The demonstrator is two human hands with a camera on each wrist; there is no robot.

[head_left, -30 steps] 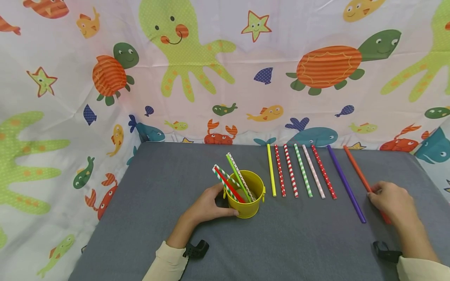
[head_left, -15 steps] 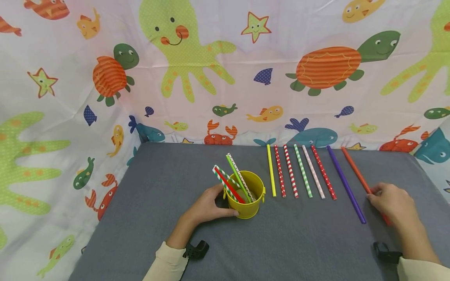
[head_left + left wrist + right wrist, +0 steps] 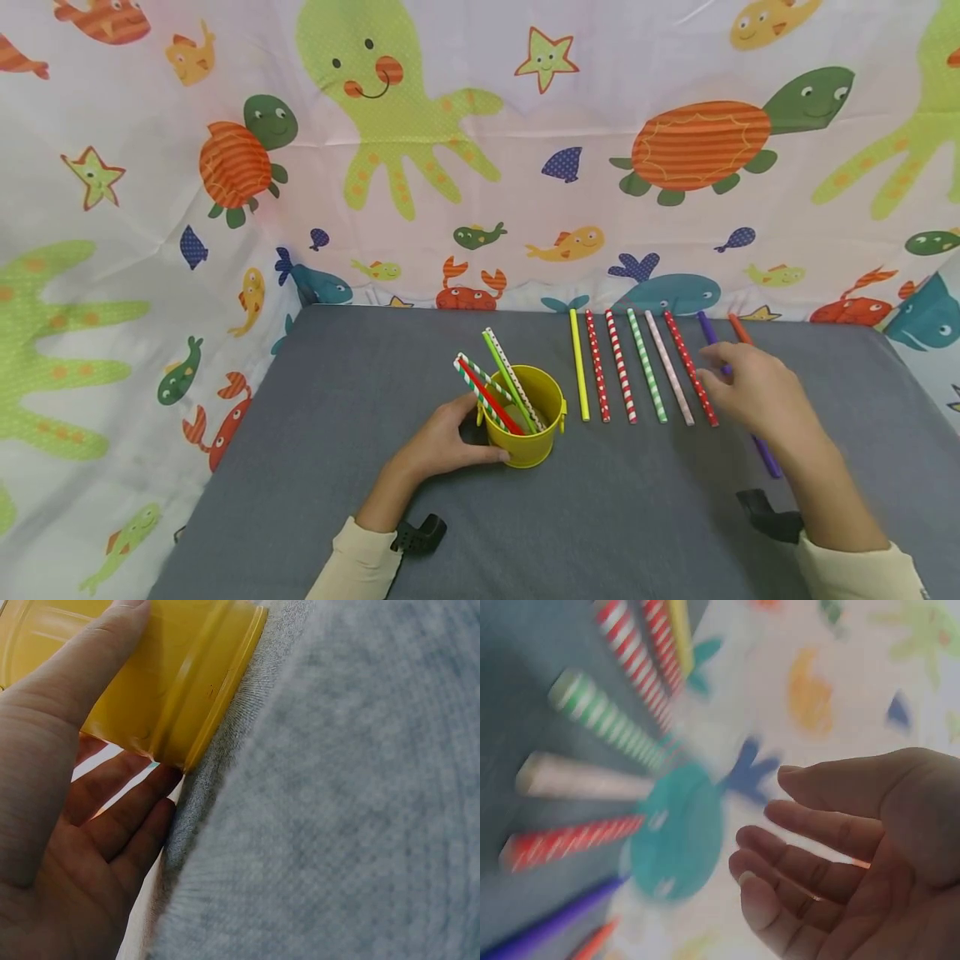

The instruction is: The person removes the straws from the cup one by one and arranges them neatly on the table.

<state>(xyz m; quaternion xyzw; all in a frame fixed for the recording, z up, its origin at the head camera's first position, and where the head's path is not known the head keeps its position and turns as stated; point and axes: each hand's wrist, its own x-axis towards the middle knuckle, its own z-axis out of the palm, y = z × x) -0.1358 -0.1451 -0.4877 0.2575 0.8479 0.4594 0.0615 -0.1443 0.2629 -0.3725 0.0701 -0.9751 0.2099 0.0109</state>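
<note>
My left hand (image 3: 442,442) grips the side of a yellow bucket (image 3: 530,450), thumb in front; several straws (image 3: 491,400) lean inside it. The left wrist view shows the thumb and fingers around the bucket (image 3: 172,675). My right hand (image 3: 757,392) hovers over the purple stick (image 3: 765,457) and the orange stick (image 3: 739,328), covering parts of both. In the right wrist view the hand (image 3: 840,855) has loosely bent fingers with nothing between them. Left of it in the head view lies a red dotted straw (image 3: 690,367).
Further left in the row lie a pink straw (image 3: 669,367), a green striped straw (image 3: 647,367), a red striped straw (image 3: 621,367), another red dotted straw (image 3: 597,367) and a yellow straw (image 3: 580,367). A printed curtain (image 3: 480,183) hangs behind the grey table (image 3: 315,400).
My right hand has let go of the orange stick and moved left and slightly away from me, over the purple one. My left hand and the bucket have stayed in place.
</note>
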